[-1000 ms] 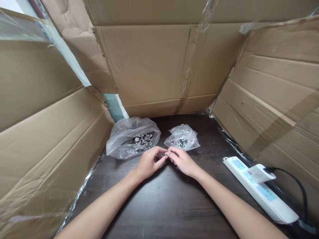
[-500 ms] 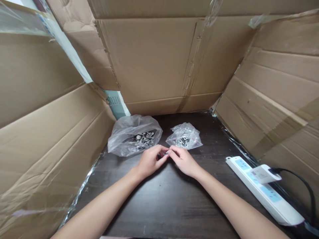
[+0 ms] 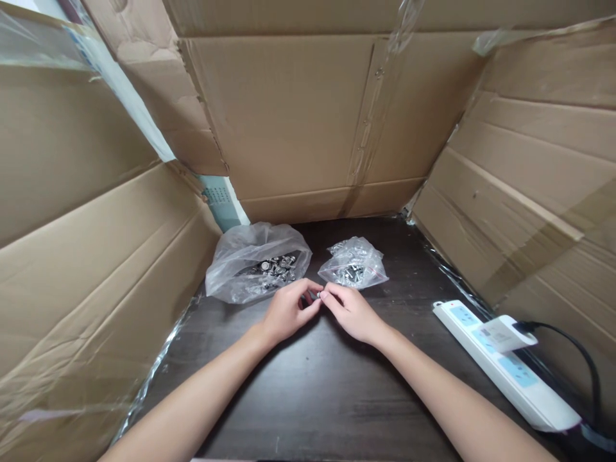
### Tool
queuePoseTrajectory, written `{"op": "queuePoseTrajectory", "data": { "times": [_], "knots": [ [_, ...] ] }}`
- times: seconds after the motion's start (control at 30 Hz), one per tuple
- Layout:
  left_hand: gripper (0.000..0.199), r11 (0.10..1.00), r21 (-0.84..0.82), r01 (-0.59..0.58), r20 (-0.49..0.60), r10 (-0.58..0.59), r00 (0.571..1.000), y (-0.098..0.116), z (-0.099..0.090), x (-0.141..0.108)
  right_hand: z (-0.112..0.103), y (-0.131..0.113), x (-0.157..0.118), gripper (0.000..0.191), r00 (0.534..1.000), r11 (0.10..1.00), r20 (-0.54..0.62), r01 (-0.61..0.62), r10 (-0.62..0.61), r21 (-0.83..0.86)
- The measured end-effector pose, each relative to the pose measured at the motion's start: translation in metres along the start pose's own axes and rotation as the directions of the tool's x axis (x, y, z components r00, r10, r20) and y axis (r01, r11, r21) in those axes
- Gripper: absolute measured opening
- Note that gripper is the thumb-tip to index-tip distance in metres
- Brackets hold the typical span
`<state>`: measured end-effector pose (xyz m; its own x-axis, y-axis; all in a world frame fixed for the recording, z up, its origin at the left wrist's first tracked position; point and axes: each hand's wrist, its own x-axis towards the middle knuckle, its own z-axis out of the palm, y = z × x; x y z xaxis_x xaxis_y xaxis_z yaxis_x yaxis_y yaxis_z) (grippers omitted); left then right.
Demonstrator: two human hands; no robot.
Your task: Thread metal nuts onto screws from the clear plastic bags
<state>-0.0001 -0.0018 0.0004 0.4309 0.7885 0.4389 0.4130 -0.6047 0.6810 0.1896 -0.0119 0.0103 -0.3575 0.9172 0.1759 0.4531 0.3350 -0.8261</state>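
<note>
My left hand point(image 3: 289, 311) and my right hand point(image 3: 352, 311) meet fingertip to fingertip over the dark table. A small shiny metal piece point(image 3: 318, 294) is pinched between them, mostly covered by the fingers, so its exact kind does not show. The left thumb and forefinger close on it from one side, the right ones from the other. Just beyond my left hand lies an open clear plastic bag point(image 3: 226, 273) with several round metal fittings point(image 3: 279, 268) inside. Behind my right hand sits a smaller zip bag point(image 3: 373, 273) of small screws point(image 3: 355, 274).
Cardboard walls point(image 3: 298, 115) enclose the dark tabletop point(image 3: 308, 398) at the left, back and right. Along the right side lies a white power strip point(image 3: 500, 362) with a white plug-in adapter point(image 3: 505, 335) and a black cable point(image 3: 577, 346).
The view has shifted slightly. Both hands stay together at nearly the same spot, with the fingertips moving slightly around the small metal piece. The bags have not moved.
</note>
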Motion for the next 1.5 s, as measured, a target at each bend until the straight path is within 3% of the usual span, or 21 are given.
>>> {"op": "queuePoseTrajectory", "data": {
  "times": [0.4, 0.67, 1.5],
  "knots": [
    [0.014, 1.0, -0.016, 0.009, 0.01, -0.009, 1.0, 0.0025, -0.0014, -0.0001, 0.0001, 0.0009, 0.0007, 0.032, 1.0, 0.999, 0.001, -0.008, 0.007, 0.05],
    [0.017, 1.0, -0.008, 0.025, 0.034, -0.025, 0.999, 0.0022, -0.0008, -0.0006, -0.0014, -0.0008, 0.0007, 0.018, 1.0, 0.999, -0.007, -0.004, 0.004, 0.038],
    [0.012, 1.0, 0.018, -0.02, -0.007, 0.02, 1.0, 0.0024, -0.0008, -0.0017, -0.0014, -0.0002, 0.0006, 0.034, 1.0, 0.999, 0.009, -0.009, 0.008, 0.033]
  ]
}}
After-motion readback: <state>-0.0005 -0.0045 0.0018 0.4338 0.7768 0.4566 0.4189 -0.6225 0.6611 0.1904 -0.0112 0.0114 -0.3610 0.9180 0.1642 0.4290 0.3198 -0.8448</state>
